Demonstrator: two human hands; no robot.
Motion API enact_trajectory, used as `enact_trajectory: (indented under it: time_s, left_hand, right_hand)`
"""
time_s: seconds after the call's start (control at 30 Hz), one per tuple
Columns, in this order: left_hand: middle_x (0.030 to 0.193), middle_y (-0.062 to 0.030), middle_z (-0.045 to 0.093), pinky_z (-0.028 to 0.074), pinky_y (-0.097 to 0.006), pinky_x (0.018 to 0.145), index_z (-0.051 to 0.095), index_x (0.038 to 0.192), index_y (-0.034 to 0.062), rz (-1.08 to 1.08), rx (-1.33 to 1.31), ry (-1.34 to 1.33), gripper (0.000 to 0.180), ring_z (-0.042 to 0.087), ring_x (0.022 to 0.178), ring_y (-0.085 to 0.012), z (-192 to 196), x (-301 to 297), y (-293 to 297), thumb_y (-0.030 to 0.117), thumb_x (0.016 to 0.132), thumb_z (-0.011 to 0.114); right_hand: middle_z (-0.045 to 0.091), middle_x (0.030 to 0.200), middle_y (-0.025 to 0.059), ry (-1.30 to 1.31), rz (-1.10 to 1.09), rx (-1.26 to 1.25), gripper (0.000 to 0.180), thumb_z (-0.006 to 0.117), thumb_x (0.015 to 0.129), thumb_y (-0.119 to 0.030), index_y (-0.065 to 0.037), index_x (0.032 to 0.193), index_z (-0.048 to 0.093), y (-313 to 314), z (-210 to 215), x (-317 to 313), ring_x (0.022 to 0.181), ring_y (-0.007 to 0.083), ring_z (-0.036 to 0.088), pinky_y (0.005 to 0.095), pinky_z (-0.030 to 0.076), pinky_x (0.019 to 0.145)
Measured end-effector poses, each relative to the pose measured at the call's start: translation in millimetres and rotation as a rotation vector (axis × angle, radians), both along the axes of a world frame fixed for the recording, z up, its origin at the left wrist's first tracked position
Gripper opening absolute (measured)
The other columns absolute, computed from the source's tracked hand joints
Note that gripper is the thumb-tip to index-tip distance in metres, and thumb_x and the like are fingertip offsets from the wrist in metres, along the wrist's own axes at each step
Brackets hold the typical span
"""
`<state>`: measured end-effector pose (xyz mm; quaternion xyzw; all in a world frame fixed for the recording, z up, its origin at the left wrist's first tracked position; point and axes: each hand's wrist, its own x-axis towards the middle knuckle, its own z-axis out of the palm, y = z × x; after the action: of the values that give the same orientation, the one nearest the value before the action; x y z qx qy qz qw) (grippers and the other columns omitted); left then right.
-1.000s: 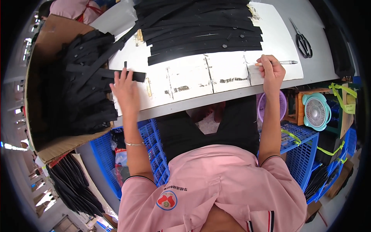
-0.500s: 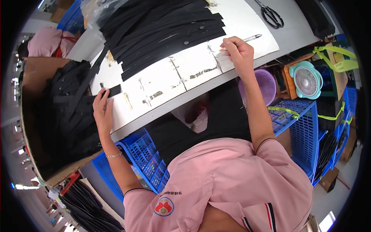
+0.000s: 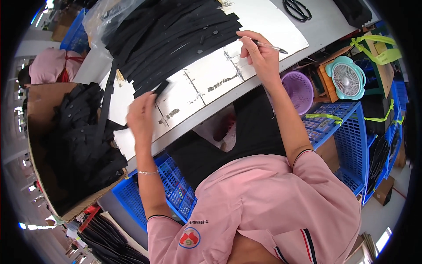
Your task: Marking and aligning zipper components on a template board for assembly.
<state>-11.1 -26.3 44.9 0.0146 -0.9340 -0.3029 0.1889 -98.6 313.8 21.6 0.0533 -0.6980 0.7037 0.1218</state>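
1. A short black strip (image 3: 161,87) is pinched in the left hand (image 3: 140,115), held over the marked white board (image 3: 206,83) on the bench (image 3: 334,20).
2. The right hand (image 3: 259,55) is closed around a pen (image 3: 269,46) at the edge of the stack of black strips (image 3: 176,35).
3. Judging by the piles, much is left: the stack is large, while a cardboard box (image 3: 39,105) to the left holds many strips.

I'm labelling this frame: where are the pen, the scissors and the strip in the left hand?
pen (image 3: 269,46), head view, middle of the barrel.
scissors (image 3: 297,9), head view, on the handles.
black strip (image 3: 161,88), head view, its free end.
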Motion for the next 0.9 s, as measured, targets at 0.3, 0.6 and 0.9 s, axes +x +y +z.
enact_trajectory:
  time_s: [0.3,0.6,0.9]
  left_hand:
    - [0.089,-0.0083,0.071,0.054,-0.035,0.073,0.077,0.101,0.0046,-0.281,0.209,0.030,0.014,0.068,0.080,-0.0258,-14.6,-35.0,134.9,0.012,0.089,0.077]
    - [0.133,-0.0104,0.066,0.034,-0.047,0.113,0.071,0.127,0.0052,-0.118,0.027,0.082,0.041,0.054,0.130,-0.0328,-22.3,-4.8,114.6,0.018,0.089,0.078]
    - [0.152,-0.0083,0.057,0.002,-0.061,0.124,0.063,0.142,0.0109,0.100,-0.120,-0.104,0.048,0.042,0.148,-0.0299,-29.5,66.8,62.9,0.025,0.097,0.071]
  right_hand:
    - [0.075,0.109,0.0059,0.540,-0.140,0.802,0.037,0.079,0.084,-0.014,-0.011,0.120,0.070,-27.5,-16.2,62.3,0.101,0.0212,0.071,0.0356,0.051,0.093]
    - [0.072,0.116,0.0066,0.515,-0.349,1.084,0.048,0.079,0.083,-0.009,-0.010,0.130,0.065,0.9,-29.6,56.3,0.112,0.0233,0.067,0.0474,0.039,0.110]
    - [0.073,0.112,0.0065,0.580,-0.334,1.108,0.042,0.074,0.085,-0.002,-0.007,0.127,0.067,8.9,-36.4,51.3,0.104,0.0232,0.067,0.0465,0.040,0.111]
